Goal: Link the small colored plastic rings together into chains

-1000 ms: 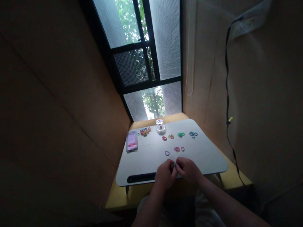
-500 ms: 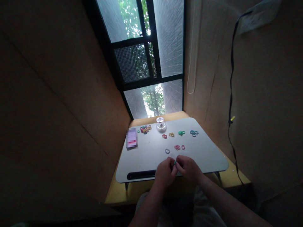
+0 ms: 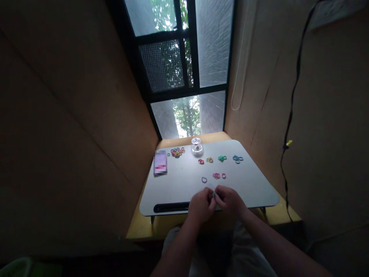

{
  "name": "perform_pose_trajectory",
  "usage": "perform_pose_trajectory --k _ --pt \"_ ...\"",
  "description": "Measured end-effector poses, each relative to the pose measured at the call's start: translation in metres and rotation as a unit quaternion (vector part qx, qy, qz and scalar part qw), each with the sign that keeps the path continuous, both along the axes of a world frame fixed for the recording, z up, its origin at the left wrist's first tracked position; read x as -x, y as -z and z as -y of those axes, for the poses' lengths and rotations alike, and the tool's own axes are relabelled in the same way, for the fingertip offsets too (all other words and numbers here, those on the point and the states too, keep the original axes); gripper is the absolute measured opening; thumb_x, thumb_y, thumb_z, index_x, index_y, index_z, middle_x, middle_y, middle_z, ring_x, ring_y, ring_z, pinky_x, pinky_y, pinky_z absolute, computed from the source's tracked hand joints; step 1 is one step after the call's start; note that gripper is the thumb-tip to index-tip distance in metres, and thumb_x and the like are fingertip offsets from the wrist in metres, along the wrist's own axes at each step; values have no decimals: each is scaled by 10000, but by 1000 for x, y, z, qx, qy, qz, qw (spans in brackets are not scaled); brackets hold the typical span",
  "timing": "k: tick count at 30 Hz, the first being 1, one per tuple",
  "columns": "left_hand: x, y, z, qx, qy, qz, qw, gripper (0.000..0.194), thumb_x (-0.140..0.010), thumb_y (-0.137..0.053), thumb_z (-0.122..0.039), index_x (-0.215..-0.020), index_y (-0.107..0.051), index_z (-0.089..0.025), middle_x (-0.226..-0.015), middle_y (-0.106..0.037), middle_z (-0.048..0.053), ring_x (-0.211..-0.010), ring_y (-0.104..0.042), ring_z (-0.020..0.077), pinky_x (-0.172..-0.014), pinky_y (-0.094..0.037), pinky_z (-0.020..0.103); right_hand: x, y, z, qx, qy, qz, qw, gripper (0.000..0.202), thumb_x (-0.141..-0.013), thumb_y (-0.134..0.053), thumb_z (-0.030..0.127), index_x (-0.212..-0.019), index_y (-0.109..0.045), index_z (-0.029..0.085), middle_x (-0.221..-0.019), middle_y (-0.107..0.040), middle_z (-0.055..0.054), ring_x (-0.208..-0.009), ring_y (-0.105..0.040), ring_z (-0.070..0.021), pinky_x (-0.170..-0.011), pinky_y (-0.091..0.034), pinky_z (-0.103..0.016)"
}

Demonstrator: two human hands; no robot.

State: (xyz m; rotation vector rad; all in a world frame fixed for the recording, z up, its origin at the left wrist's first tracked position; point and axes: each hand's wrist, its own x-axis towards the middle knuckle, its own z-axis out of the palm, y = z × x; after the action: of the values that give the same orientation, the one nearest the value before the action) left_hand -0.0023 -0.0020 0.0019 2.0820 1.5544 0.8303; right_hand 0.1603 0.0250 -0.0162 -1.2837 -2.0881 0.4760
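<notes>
My left hand (image 3: 201,204) and my right hand (image 3: 230,199) meet at the near edge of a white lap table (image 3: 178,188). Both are closed in a pinch on a small green band (image 3: 213,194), mostly hidden by the fingertips. Just beyond them lie a single purple band (image 3: 204,179), a cluster of pink bands (image 3: 216,176) and a separate pink band (image 3: 224,176). Farther back is a row of small piles: red bands (image 3: 201,161), yellow bands (image 3: 209,160), green bands (image 3: 221,158) and blue bands (image 3: 238,159).
A mixed pile of bands (image 3: 177,152) sits at the back left, near a blurred pinkish packet (image 3: 160,163). A clear round container (image 3: 197,148) stands at the back. A black slot (image 3: 171,207) runs along the front. Walls flank the table; a black cable (image 3: 291,104) hangs right.
The view has tilted and shifted slightly, so the table appears a little higher. Both hands keep their pinch on the green band, with only a slight change in the fingers.
</notes>
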Motion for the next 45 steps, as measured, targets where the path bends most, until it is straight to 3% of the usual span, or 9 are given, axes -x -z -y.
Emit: perform_pose_trajectory --k 25,45 --pt "1 1 -2 1 -6 17 1000 60 -848 -547 -249 -859 -589 -208 -711 -603 -9 -626 -503 129 -588 -301 250 0 6 -5 5 -5 9 1000 132 -815 -496 257 -694 -511 208 -625 -547 11 -577 -478 -132 -560 -332 -243" --pt "-2 3 -1 -5 -5 3 1000 48 -858 -523 -232 -830 -549 -203 -715 -595 -21 -646 -519 120 -591 -311 232 1 0 4 -13 13 -1 1000 129 -823 -491 233 -700 -508 201 -658 -572 11 -607 -490 -134 -589 -311 -249"
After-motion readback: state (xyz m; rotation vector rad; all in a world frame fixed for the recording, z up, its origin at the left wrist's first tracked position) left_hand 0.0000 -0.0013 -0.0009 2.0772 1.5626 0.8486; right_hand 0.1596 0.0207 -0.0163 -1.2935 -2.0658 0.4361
